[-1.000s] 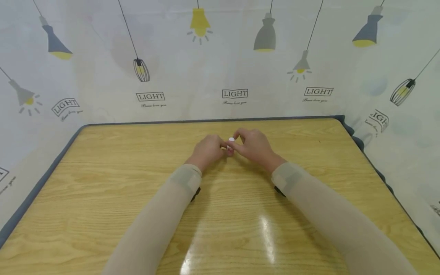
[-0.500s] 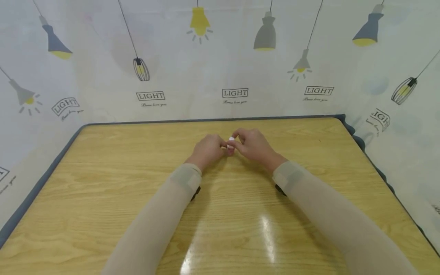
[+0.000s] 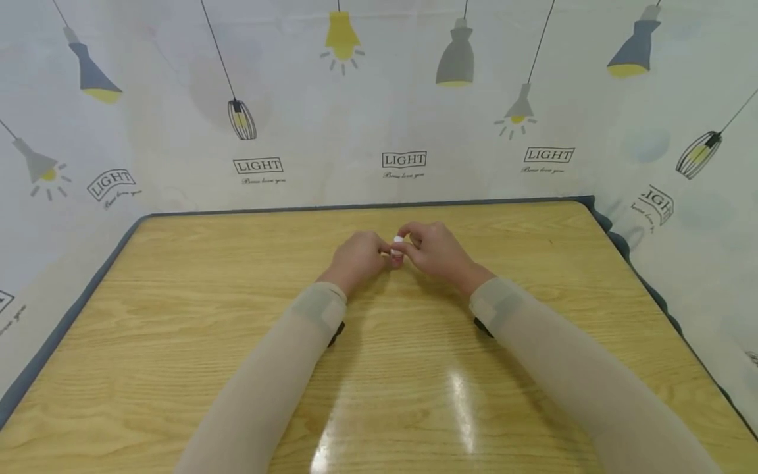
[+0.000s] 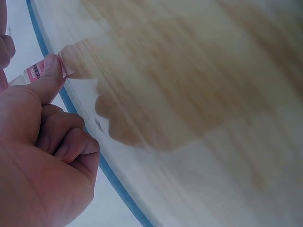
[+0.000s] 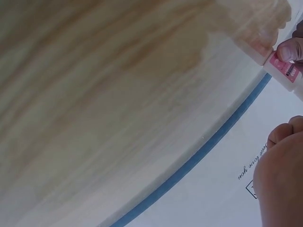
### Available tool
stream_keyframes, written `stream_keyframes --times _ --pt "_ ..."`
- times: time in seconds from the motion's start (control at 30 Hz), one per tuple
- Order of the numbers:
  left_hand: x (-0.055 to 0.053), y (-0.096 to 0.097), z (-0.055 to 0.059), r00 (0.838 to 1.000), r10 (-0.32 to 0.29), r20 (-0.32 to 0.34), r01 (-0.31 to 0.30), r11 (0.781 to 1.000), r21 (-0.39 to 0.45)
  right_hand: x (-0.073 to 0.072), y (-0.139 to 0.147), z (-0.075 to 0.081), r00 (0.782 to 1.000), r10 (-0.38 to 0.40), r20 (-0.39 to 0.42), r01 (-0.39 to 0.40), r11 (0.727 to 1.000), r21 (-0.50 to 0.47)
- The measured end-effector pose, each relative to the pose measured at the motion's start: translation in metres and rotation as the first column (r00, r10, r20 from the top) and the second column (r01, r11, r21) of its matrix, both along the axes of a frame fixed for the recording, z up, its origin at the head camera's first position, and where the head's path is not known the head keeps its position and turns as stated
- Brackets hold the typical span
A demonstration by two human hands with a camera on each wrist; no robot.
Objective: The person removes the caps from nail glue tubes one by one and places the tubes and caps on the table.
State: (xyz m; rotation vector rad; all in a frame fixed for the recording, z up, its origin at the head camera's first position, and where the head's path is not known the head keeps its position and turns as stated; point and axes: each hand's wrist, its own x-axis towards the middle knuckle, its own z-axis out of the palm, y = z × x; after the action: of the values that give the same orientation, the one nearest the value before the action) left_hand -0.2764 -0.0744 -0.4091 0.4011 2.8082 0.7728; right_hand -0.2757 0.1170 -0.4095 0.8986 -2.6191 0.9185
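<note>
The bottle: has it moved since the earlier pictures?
No, not visibly: judged against the far edge of the table in the head view, the bottle sits in the same spot.

Pink-labelled bottle, woodgrain table, beige sleeves

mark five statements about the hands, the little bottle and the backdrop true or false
1. The left hand holds the bottle at its label. True.
2. That label is green. False: it is pink.
3. The right hand is at the bottle's white top. True.
4. Both hands are at the near edge. False: they are toward the far edge of the table.
5. Lamps are printed on the backdrop. True.
</note>
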Motion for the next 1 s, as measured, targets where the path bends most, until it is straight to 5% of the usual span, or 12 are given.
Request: stream_keyframes --times 0.5,0.77,1.0 --pt "-0.0001 -0.0002 -0.0008 0.999 -0.01 -0.031 0.01 1.0 -0.004 0.0024 0.0022 0.0033 0.998 0.053 0.015 -0.053 0.998 -0.016" --pt "0.0004 -0.0002 0.0001 1.0 0.012 -0.014 -0.012 1.0 0.008 0.0045 -0.0002 0.0047 0.995 -0.102 0.015 0.102 0.995 0.017" --pt "0.0006 -0.0019 0.0009 1.0 0.008 -0.013 -0.008 1.0 -0.004 0.0035 -0.0035 0.0031 0.99 -0.141 -0.001 0.141 0.989 0.044"
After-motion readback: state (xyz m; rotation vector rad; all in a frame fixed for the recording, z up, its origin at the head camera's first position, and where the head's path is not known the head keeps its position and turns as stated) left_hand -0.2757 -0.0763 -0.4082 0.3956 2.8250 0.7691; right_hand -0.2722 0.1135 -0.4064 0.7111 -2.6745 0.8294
